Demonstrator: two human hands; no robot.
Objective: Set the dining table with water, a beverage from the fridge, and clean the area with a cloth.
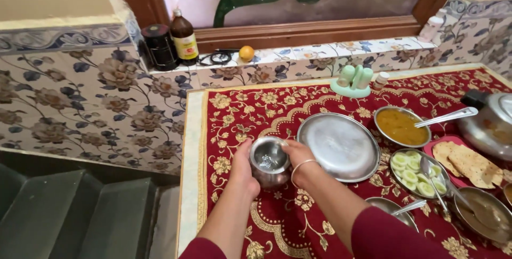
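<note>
Cupping a small steel pot point(269, 161) are left hand point(242, 169) and right hand point(300, 161).

On the red gold-patterned cloth point(277, 109): empty round steel plate point(337, 145), steel bowl of yellow curry point(400, 126) with spoon, dish of cucumber slices point(415, 173), pink plate of flatbreads point(468, 160), steel pressure cooker point(490, 123); on the tiled ledge, brown glass bottle point(184, 37), small orange fruit point(246, 52).

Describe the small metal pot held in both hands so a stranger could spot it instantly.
Start at the red floral cloth covering the counter and find the big empty steel plate near its middle. Just left of that plate, the left hand and right hand cup a small round steel pot. Unlike the flat plate and shallow food bowls, it is bulbous with a narrow mouth.
</note>
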